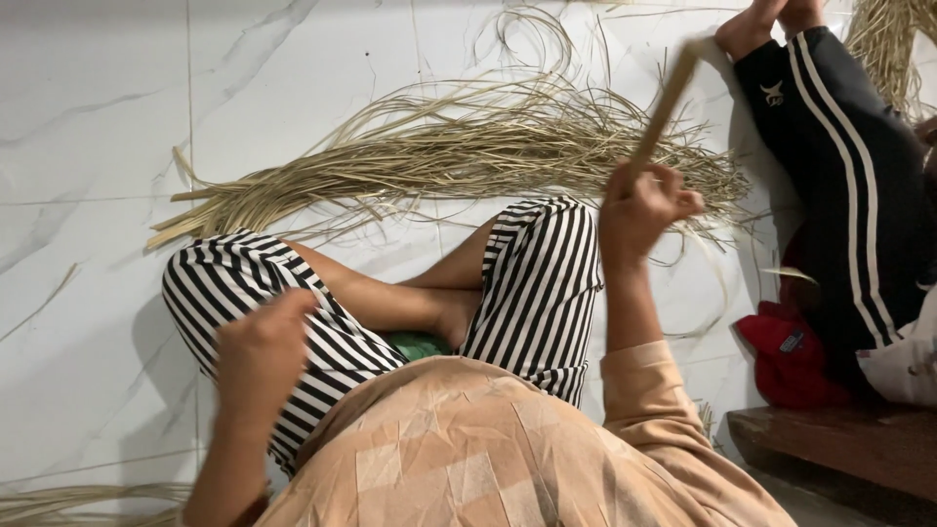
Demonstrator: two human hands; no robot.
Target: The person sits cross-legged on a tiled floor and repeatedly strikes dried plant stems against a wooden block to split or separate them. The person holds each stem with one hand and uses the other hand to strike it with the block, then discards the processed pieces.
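Overhead, the right hand (644,205) pinches a flat pale cane strip (672,93), raised above the far heap of straw-coloured fibres (468,146). A firm low grip steadies it. Nearer left, the left hand (259,351) blurs, apparently curled shut.

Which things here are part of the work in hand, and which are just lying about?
In hand:
right hand gripping a flat cane strip
left hand, closed; contents hidden
heap of cane strands on the tiled floor

Lying about:
red cloth
dark wooden bench
another person's striped trouser leg
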